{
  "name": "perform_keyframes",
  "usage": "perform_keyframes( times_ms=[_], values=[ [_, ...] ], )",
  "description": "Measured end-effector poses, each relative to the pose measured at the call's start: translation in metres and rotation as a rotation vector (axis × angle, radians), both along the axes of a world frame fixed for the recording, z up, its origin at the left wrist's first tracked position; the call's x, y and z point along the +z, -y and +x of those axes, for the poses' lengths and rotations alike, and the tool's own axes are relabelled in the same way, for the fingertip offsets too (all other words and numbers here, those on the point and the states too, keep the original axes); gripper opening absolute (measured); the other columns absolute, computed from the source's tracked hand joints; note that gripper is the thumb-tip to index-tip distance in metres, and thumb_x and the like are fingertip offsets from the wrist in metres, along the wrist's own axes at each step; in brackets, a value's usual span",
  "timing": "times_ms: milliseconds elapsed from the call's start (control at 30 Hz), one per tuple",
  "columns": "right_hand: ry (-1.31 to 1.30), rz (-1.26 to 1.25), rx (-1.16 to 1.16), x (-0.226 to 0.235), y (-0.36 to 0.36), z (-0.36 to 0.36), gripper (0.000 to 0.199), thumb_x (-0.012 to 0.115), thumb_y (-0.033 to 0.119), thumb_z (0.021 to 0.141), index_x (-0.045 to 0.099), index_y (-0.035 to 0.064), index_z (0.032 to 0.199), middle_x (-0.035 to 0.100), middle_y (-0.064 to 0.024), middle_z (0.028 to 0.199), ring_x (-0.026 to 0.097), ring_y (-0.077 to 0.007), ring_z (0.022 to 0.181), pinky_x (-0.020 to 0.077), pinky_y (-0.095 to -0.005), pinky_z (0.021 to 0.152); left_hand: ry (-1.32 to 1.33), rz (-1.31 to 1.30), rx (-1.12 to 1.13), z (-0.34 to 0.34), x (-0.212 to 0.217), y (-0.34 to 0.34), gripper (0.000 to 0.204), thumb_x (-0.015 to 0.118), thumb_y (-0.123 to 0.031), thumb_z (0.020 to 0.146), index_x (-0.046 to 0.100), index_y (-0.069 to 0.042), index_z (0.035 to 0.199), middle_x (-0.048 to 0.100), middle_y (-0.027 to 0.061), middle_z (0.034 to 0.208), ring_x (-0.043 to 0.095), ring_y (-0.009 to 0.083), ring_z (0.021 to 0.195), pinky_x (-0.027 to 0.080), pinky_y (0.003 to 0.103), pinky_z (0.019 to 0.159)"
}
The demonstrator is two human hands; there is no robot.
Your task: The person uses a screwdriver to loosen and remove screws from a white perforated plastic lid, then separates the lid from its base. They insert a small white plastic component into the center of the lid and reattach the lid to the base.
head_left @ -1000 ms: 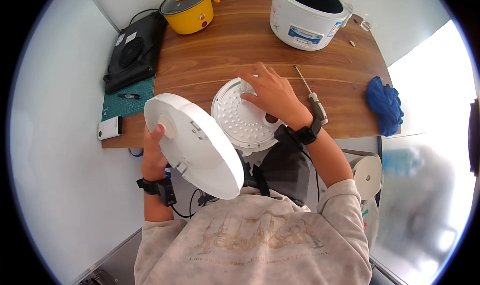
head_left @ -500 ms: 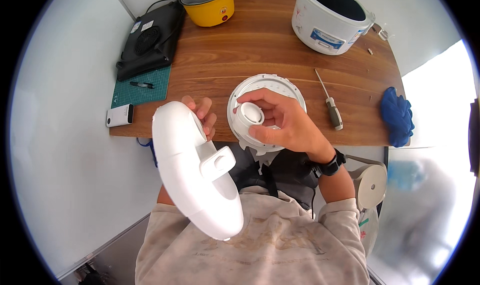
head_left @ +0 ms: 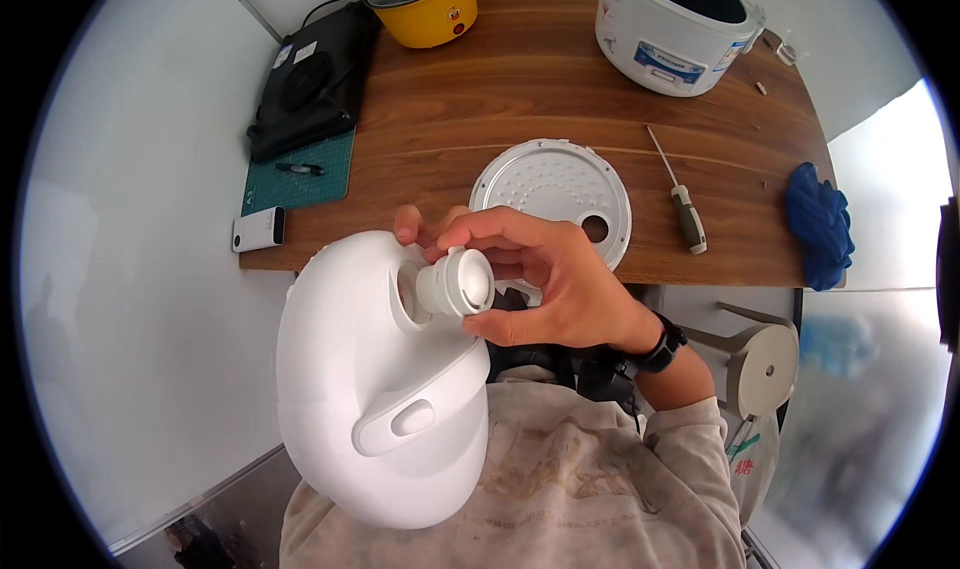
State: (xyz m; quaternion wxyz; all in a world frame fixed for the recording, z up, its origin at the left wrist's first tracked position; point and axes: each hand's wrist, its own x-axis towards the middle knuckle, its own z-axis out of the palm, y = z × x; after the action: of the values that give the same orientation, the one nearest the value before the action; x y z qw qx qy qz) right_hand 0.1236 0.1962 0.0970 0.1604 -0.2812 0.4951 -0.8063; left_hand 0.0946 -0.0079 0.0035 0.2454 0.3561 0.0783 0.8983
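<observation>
Here, from left to right:
Phone [head_left: 258, 229]: small white slab, lying at the left end of the wooden table [head_left: 520, 99], just below a green cutting mat [head_left: 300, 174] that carries a dark pen.
Black device [head_left: 312, 81]: flat, matte, with a round grille, resting above the mat near the table's back left corner.
Cooker lid [head_left: 375, 389]: large white plastic dome, smooth and glossy, held up off the table in front of the person's chest; a rounded latch button sits low on it and a recessed opening lies near its upper edge.
Left hand [head_left: 420, 227]: mostly hidden behind the lid; only fingertips show curled over its upper rim, so it appears to grip the lid from behind.
Yellow pot [head_left: 425, 4]: small, rounded, lidded, at the table's back edge.
Steam cap [head_left: 455, 284]: small white ridged cylinder, at the mouth of the lid's recess.
Right hand [head_left: 545, 284]: palm toward the camera, wrist bent, fingers and thumb closed round the steam cap; a dark watch on the wrist.
Inner plate [head_left: 552, 197]: thin grey metal disc, dimpled, with one round hole, flat on the table near its front edge, bare wood all round.
Screwdriver [head_left: 678, 194]: slim shaft, dark handle, just right of the plate.
Rice cooker body [head_left: 675, 24]: white, open-topped, at the back right.
Blue cloth [head_left: 820, 224]: crumpled, at the table's right edge.
</observation>
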Motion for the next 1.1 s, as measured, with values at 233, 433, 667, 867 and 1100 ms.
perform_keyframes(
  times_ms=[233,433,667,867,1100],
  values=[
    [-0.089,0.079,-0.093,0.0,0.0,0.0,0.061,0.078,-0.007,0.079,0.062,0.0056,0.137,0.064,-0.0093,0.13,0.066,-0.0215,0.115,0.059,-0.0301,0.09,0.019,-0.01,0.01,0.006,-0.001,-0.007,0.037,0.074,-0.021,0.096,0.055,-0.019,0.127,0.049,0.0077,0.12,0.066,0.0249,0.104,0.062,0.035,0.083],
    [-0.134,0.107,-0.114,0.001,0.003,0.005,0.058,0.079,-0.005,0.076,0.064,0.0055,0.131,0.066,-0.008,0.131,0.065,-0.0162,0.096,0.0579,-0.0295,0.083,0.031,-0.043,0.035,0.01,0.006,-0.003,0.036,0.074,-0.021,0.096,0.055,-0.018,0.127,0.051,0.0083,0.119,0.066,0.0249,0.103,0.063,0.035,0.083],
    [-0.323,0.338,-0.211,0.011,-0.005,0.006,0.053,0.079,-0.004,0.075,0.065,0.0074,0.125,0.071,-0.0069,0.124,0.068,-0.0182,0.086,0.0582,-0.0323,0.082,0.046,-0.069,0.047,0.012,0.009,0.0,0.036,0.074,-0.021,0.096,0.054,-0.017,0.126,0.052,0.009,0.118,0.067,0.0249,0.103,0.063,0.035,0.083],
    [-0.245,0.342,-0.181,0.012,-0.004,0.012,0.05,0.075,-0.01,0.075,0.067,0.0099,0.12,0.068,-0.0076,0.124,0.07,-0.0187,0.092,0.0596,-0.033,0.082,0.044,-0.098,0.054,0.012,0.016,0.002,0.036,0.074,-0.021,0.096,0.054,-0.017,0.125,0.054,0.0096,0.117,0.068,0.0249,0.103,0.063,0.035,0.082],
    [-0.485,0.301,-0.303,0.005,-0.003,0.01,0.043,0.069,-0.016,0.078,0.075,0.0123,0.11,0.06,-0.0111,0.129,0.066,-0.0228,0.102,0.0596,-0.0316,0.08,0.045,-0.124,0.051,0.008,0.02,0.004,0.035,0.074,-0.02,0.096,0.054,-0.016,0.125,0.056,0.0103,0.116,0.068,0.0248,0.103,0.063,0.035,0.082]
  ],
)
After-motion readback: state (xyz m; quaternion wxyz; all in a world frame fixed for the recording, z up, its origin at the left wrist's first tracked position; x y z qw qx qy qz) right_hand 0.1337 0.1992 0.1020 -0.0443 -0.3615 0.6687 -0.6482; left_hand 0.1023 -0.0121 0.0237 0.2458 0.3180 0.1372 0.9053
